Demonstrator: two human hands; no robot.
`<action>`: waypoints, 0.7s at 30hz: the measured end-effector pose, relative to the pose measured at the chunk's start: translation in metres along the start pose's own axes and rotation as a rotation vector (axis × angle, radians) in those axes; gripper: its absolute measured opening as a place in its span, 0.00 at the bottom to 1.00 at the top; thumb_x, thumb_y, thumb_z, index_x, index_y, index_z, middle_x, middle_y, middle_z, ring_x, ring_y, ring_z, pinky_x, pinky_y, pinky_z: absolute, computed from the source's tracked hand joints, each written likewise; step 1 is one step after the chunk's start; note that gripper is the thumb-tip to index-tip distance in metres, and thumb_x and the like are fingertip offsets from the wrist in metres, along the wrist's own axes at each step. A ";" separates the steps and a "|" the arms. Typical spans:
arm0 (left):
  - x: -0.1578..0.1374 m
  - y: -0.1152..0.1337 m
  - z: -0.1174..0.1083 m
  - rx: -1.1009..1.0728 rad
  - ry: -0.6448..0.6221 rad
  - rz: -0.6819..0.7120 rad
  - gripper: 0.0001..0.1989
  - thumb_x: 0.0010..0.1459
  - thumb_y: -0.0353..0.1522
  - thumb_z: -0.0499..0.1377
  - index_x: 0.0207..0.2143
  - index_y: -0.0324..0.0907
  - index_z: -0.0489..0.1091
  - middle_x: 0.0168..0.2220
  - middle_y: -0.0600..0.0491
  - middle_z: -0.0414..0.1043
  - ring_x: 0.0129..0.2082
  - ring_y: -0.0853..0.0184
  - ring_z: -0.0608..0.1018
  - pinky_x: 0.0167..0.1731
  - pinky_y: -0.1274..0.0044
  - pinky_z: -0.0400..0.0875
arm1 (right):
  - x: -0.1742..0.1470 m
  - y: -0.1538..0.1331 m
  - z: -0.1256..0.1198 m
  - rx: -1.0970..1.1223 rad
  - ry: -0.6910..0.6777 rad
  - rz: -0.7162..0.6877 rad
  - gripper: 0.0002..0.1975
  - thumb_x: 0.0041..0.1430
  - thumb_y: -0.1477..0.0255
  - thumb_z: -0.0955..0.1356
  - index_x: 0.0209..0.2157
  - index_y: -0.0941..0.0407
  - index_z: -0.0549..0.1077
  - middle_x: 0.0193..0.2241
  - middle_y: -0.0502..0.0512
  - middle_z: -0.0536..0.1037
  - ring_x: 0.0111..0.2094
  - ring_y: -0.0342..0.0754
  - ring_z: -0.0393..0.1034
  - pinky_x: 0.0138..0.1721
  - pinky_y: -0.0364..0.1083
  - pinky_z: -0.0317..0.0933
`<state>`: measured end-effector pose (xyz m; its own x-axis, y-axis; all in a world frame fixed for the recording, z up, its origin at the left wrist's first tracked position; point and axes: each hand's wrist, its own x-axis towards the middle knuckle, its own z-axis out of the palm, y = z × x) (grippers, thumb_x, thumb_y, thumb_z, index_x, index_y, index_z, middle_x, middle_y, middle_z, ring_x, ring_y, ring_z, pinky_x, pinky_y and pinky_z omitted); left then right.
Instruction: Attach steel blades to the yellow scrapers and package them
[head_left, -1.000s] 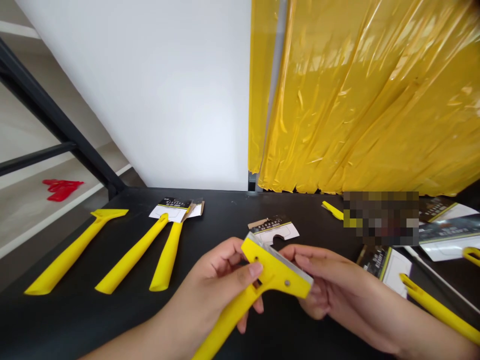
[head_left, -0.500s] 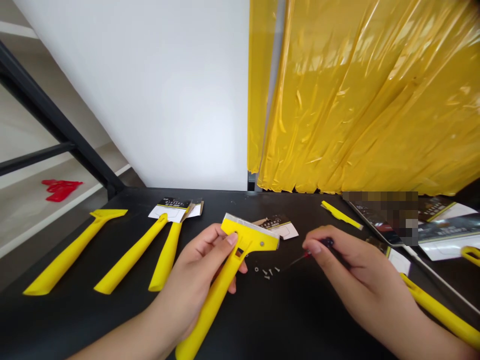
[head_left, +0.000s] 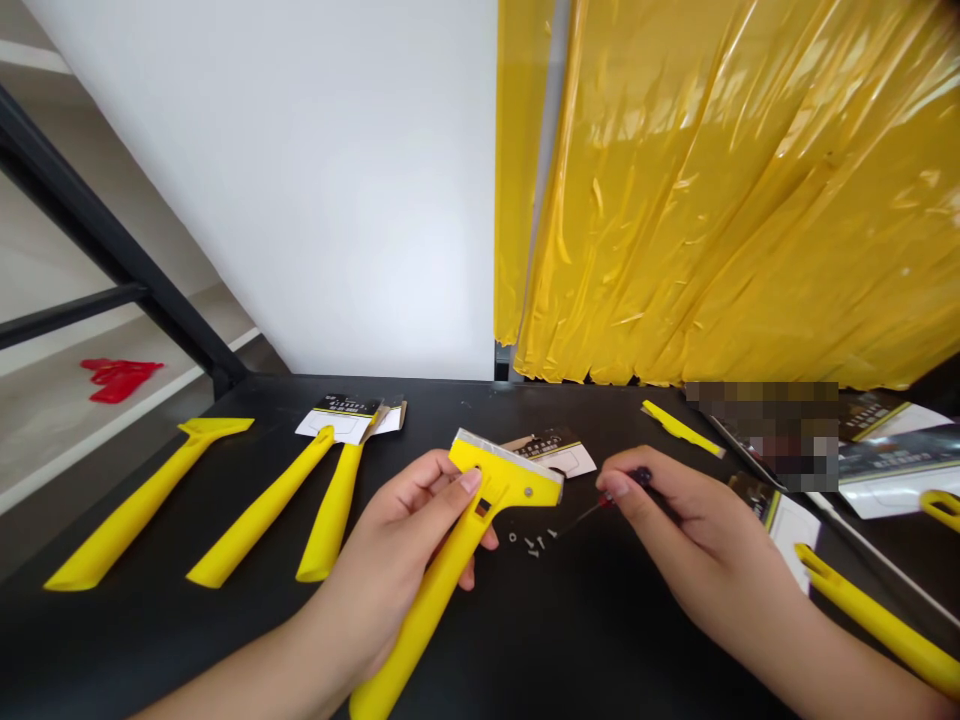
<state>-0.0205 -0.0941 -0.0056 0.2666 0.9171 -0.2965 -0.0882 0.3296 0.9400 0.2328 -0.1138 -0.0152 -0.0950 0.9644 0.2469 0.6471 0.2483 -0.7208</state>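
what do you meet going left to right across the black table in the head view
three loose yellow plastic handles → left hand holding yellow scraper → small metal screws → right hand on small red-tipped screwdriver → yellow handle at right edge

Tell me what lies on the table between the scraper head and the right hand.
In the head view, a few small screws lie loose on the black table between the yellow scraper and the right hand, near the screwdriver tip.

This looks like a small workshop, because a black work table (head_left: 225, 620) holds many yellow scraper handles (head_left: 142, 505), printed packing cards (head_left: 349, 418) and tiny screws (head_left: 532, 543), with a yellow plastic curtain (head_left: 735, 190) hanging behind.
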 end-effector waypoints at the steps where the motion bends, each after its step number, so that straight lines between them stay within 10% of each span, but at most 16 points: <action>1: 0.000 0.000 0.000 -0.002 0.001 -0.001 0.15 0.68 0.46 0.62 0.38 0.44 0.71 0.28 0.54 0.78 0.23 0.70 0.75 0.24 0.80 0.73 | 0.000 0.000 -0.001 -0.004 0.015 0.003 0.15 0.75 0.59 0.62 0.36 0.50 0.73 0.28 0.48 0.74 0.30 0.48 0.69 0.32 0.44 0.62; 21: 0.005 -0.010 0.004 0.038 -0.007 -0.061 0.13 0.65 0.42 0.66 0.37 0.43 0.70 0.31 0.55 0.74 0.32 0.64 0.80 0.26 0.77 0.80 | -0.009 -0.006 -0.013 -0.049 -0.019 -0.254 0.05 0.74 0.70 0.65 0.41 0.48 0.72 0.32 0.48 0.76 0.32 0.46 0.73 0.34 0.45 0.65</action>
<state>-0.0144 -0.0934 -0.0158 0.2775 0.8939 -0.3521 -0.0349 0.3756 0.9261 0.2393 -0.1249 -0.0043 -0.2731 0.8730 0.4040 0.6365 0.4789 -0.6046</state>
